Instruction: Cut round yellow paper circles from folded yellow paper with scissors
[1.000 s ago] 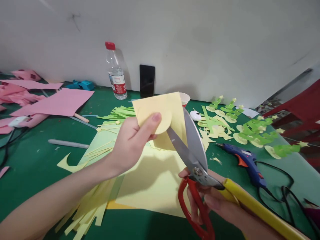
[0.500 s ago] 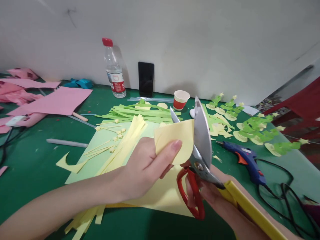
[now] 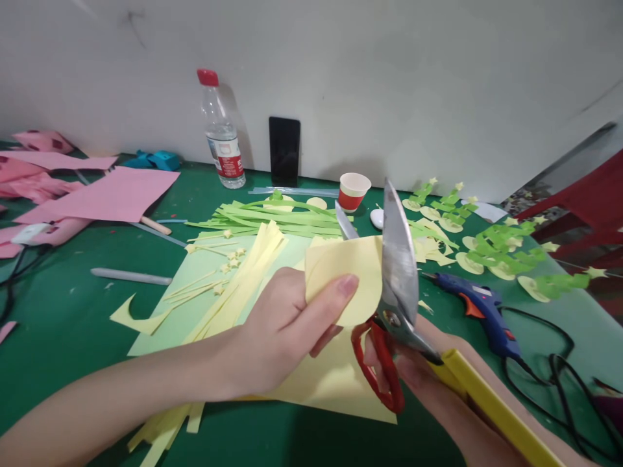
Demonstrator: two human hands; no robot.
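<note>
My left hand [image 3: 287, 327] pinches a small piece of pale yellow paper [image 3: 348, 259] between thumb and fingers, its lower right corner rounded. In my right hand [image 3: 423, 383] are scissors [image 3: 402, 259] with one red and one yellow handle. Their blades stand apart, pointing up, with the paper's right edge between them. Part of the rear blade and most right fingers are hidden. Below the hands lies a larger yellow sheet [image 3: 335, 383]. Long yellow strips [image 3: 250, 272] and tiny yellow paper stars [image 3: 233, 259] rest on a light green sheet [image 3: 170, 324] beside my left hand.
Green strips [image 3: 282, 220], a paper cup [image 3: 354, 192], a phone [image 3: 285, 152] and a water bottle [image 3: 225, 146] stand or lie toward the wall. On the right are a corded blue glue gun [image 3: 479, 308] and several green paper spirals on discs [image 3: 506, 250]. Pink paper [image 3: 117, 194] lies left.
Both hands, with the paper and scissors, have shifted slightly right. The scissors have moved a little off the paper's right edge, and their blades are still apart.
</note>
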